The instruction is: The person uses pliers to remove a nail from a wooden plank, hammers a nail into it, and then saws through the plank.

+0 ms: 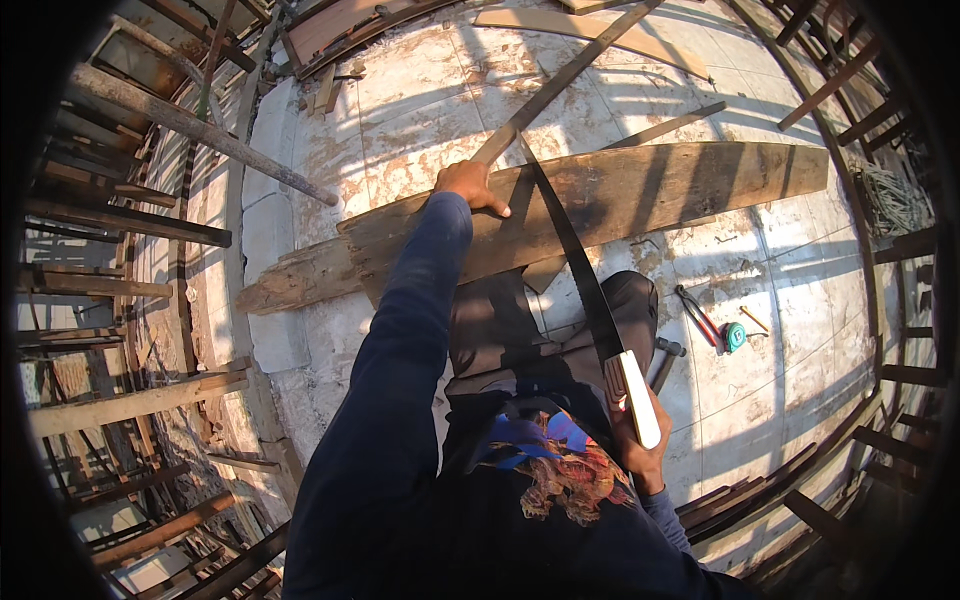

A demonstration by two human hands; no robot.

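Observation:
A wide weathered plank lies across the middle, crossed by a narrow batten that runs up to the far right. My left hand presses on the plank beside their crossing, fingers curled over the wood and thumb toward the right. My right hand, low near my right thigh, grips the white handle of a handsaw. Its long dark blade slants up over the plank to near the batten; whether the teeth touch the wood I cannot tell. Another rough board sticks out left beneath the plank.
Pliers with red handles, a teal tape measure and a hammer lie right of my knee on the tiled floor. A pole juts from the left. Timber framing lines both sides; loose boards lie farther back.

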